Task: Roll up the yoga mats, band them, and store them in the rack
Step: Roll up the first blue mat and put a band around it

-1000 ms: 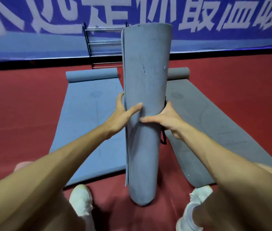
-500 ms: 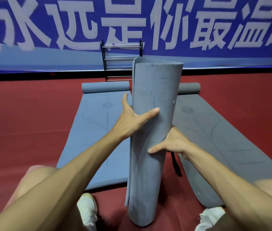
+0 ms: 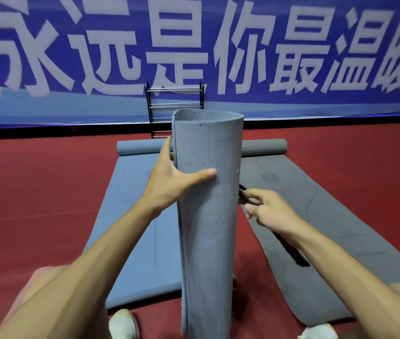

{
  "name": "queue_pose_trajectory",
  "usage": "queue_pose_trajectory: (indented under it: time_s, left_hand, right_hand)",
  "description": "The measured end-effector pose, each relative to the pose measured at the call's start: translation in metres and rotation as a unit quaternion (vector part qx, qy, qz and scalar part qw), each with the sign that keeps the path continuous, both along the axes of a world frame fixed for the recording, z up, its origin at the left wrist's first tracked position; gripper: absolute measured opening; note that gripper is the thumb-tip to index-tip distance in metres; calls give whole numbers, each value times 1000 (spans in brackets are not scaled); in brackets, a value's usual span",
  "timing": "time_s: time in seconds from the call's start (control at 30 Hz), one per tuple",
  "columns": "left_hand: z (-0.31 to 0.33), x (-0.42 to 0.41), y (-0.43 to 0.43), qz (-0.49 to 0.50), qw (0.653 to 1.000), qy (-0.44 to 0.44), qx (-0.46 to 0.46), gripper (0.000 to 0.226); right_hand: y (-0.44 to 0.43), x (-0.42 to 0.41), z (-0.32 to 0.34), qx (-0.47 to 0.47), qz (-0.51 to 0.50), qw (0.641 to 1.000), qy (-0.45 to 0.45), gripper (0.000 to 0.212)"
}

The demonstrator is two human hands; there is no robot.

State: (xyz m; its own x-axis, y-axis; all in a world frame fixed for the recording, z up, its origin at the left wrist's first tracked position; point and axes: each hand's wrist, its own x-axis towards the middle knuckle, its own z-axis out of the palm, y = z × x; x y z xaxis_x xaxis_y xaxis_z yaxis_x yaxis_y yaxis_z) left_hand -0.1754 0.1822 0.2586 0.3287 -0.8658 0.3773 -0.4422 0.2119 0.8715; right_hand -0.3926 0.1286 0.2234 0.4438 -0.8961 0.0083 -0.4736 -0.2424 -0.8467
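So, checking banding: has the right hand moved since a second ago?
Yes: the right hand left the rolled mat, shifting right over the grey floor mat, pinching the strap.

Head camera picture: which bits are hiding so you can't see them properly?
All in the head view:
- Rolled yoga mat: bottom end cut off by the lower edge.
- Left hand: most fingers hidden behind the rolled mat.
- Black strap: middle covered by the right hand; far end hidden behind the mat.
- Rack: lower shelves blocked by the mat.
- Banner: lettering cut off at the edges.
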Motion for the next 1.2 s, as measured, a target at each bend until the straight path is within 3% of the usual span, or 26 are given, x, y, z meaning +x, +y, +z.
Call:
queue_pose_trajectory:
  time_s: [0.07, 0.17, 0.27, 0.33, 0.4, 0.5, 0.67, 0.83, 1.0, 1.1, 1.2]
  left_hand:
    - [0, 5, 2, -10, 1000, -5, -2, 98]
    - [-1, 9, 6, -19, 1000, 1, 2, 104]
    - [1, 10, 8, -34, 999, 9, 7, 105]
    - [2, 10, 10, -39, 999, 8, 0, 105]
    - [5, 9, 13, -41, 999, 8, -9, 103]
    - [6, 4, 15, -41, 999, 12, -20, 100]
    - [1, -3, 13, -15, 999, -28, -24, 105]
    - [2, -5, 9, -19, 998, -54, -38, 112]
    - [9, -7, 9, -30, 998, -41, -43, 110]
    - [11, -13, 10, -47, 997, -31, -47, 111]
    - [10, -15, 9, -79, 996, -16, -35, 112]
  right_hand:
    - [3, -7, 10, 14, -44, 996, -80, 27]
    - [8, -11, 25, 54, -107, 960, -251, 18]
    - [15, -9, 53, 38, -118, 912, -391, 25]
    - [20, -7, 76, 7, -81, 903, -422, 32]
    - [26, -4, 98, -64, -29, 919, -387, 40]
    - [30, 8, 124, -185, 14, 962, -199, 55]
    - [29, 28, 142, -251, 67, 965, 24, 45]
    - [35, 40, 147, -289, 83, 949, 93, 36]
    - [44, 39, 161, -292, 124, 933, 173, 43]
    - [41, 44, 157, -284, 122, 937, 162, 47]
    - [31, 50, 144, -334, 106, 920, 174, 44]
